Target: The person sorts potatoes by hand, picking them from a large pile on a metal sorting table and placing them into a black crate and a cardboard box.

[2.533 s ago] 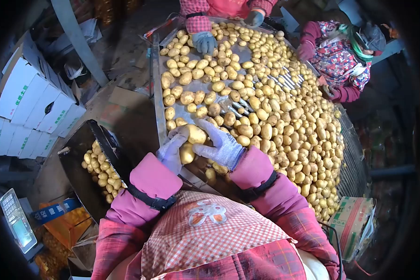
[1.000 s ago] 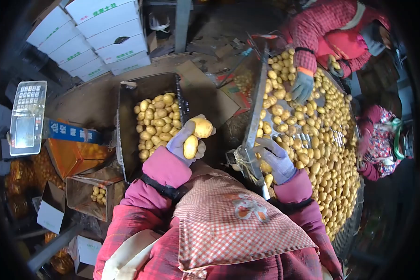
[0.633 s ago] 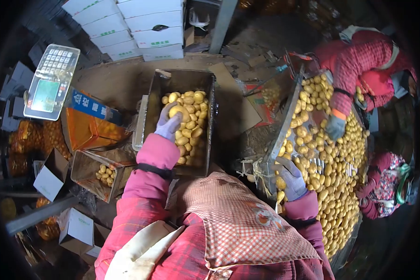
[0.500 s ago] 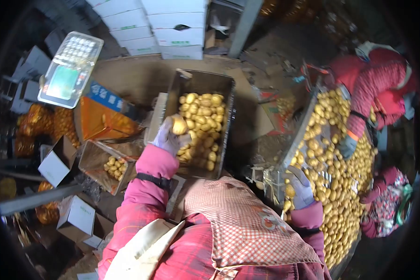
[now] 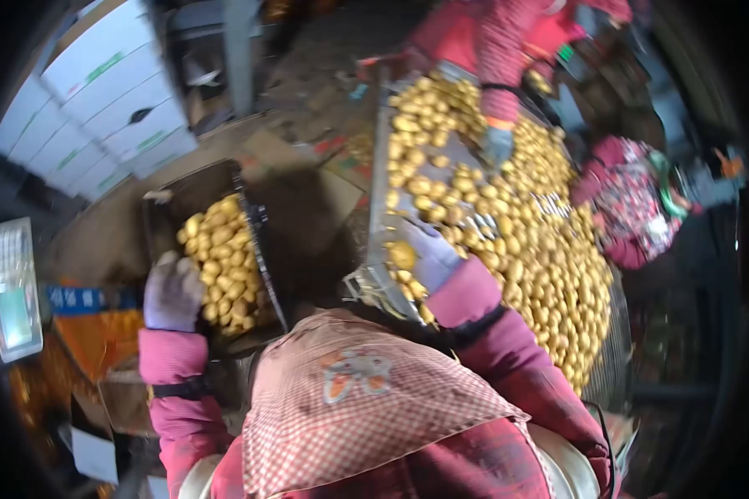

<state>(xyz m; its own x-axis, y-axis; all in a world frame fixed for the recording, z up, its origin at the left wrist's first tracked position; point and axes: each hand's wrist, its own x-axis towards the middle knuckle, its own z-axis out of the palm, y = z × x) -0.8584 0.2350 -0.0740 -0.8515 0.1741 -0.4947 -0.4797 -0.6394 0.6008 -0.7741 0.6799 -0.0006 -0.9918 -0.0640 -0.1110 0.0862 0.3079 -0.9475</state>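
My left hand [image 5: 173, 291], in a pale lavender glove, is at the near left side of a dark open box [image 5: 160, 218] partly filled with potatoes [image 5: 225, 258]. Its fingers are blurred, and no potato shows in it. My right hand [image 5: 431, 254], gloved alike, reaches over the near left edge of a large sorting table [image 5: 380, 158] heaped with potatoes [image 5: 549, 291]. Its fingers are curled about a yellow potato [image 5: 402, 254] close to the table's rim.
A co-worker's gloved hand [image 5: 498, 145] rests among the potatoes across the table. Another person in a flowered top [image 5: 637, 200] is at the right side. White cartons [image 5: 112, 100] are stacked at the upper left. A scale [image 5: 14, 291] stands far left.
My view has swung right, so the box now sits further left and the table nearer the middle. The potato that was in my left hand no longer shows there.
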